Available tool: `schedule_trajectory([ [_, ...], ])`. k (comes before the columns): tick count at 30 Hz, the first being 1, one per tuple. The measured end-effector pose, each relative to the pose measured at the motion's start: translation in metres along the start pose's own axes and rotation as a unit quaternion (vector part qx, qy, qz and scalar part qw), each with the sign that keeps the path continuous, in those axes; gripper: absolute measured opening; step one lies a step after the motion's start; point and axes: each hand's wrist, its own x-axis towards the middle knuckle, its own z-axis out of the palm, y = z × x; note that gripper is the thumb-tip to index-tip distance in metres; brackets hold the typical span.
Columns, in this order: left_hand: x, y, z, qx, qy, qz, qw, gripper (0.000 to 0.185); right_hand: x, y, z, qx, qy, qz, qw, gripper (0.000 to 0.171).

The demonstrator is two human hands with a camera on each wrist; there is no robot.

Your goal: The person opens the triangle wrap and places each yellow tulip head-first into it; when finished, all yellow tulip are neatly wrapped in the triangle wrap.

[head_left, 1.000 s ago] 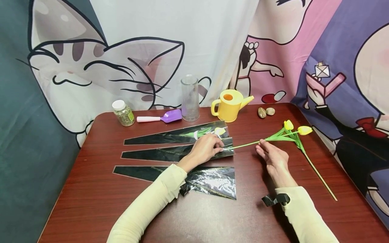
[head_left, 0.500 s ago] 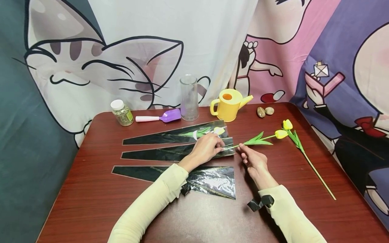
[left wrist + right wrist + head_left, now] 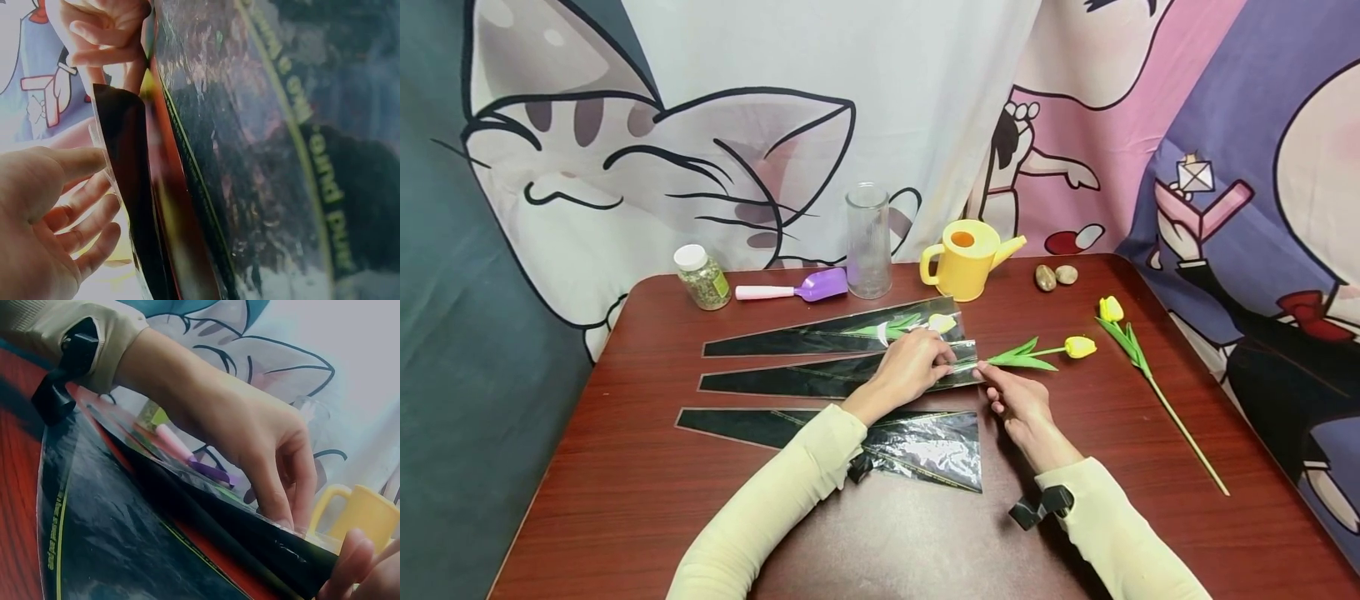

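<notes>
A yellow tulip (image 3: 1080, 347) with green leaves lies with its stem reaching into the wide end of the middle flower sleeve (image 3: 790, 385), which is dark and clear. My right hand (image 3: 1018, 408) pinches the stem right at the sleeve's mouth. At that same mouth, my left hand (image 3: 910, 367) pinches the upper film, and the right wrist view shows this hand (image 3: 231, 425) lifting the film away from the lower layer. The inserted end of the stem is hidden. Behind, another sleeve (image 3: 775, 340) contains a paler tulip (image 3: 942, 323); a flat third sleeve (image 3: 925, 442) lies in front.
To the right lies another yellow tulip (image 3: 1138, 358). Along the table's back edge stand a jar (image 3: 703, 279), a purple scoop (image 3: 822, 286), a glass vase (image 3: 868, 246), a yellow watering can (image 3: 966, 271) and two stones (image 3: 1046, 277). A printed curtain hangs behind.
My right hand has moved left, sliding the tulip stem deeper into the middle sleeve, so the bloom sits closer to the mouth. The left hand stays on the film.
</notes>
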Motion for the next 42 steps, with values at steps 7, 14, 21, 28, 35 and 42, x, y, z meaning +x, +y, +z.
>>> schedule_trajectory([
  [7,0.000,0.000,0.000,-0.004,-0.002,0.000,1.0000,0.009,-0.001,-0.002,-0.008,-0.036,-0.022,-0.008,0.999,0.006],
  [14,-0.001,-0.001,0.001,-0.015,0.000,0.003,0.9999,0.009,0.008,-0.035,-0.038,-0.147,-0.087,-0.189,0.967,0.031],
  [21,-0.001,-0.003,0.002,-0.013,-0.002,0.003,0.9999,0.009,0.037,-0.079,-0.077,-0.482,-0.013,-0.523,0.703,0.019],
  [28,-0.001,-0.002,0.003,-0.017,-0.001,0.008,0.9998,0.008,0.051,-0.102,-0.097,-0.563,-0.127,-0.578,0.577,0.025],
  [35,0.000,-0.001,0.002,-0.012,-0.003,0.009,0.9999,0.007,0.057,-0.104,-0.105,-0.613,-0.167,-0.566,0.525,0.025],
  [42,0.000,-0.001,0.001,-0.010,-0.003,0.009,0.9999,0.007,0.061,-0.101,-0.109,-0.629,-0.177,-0.571,0.497,0.024],
])
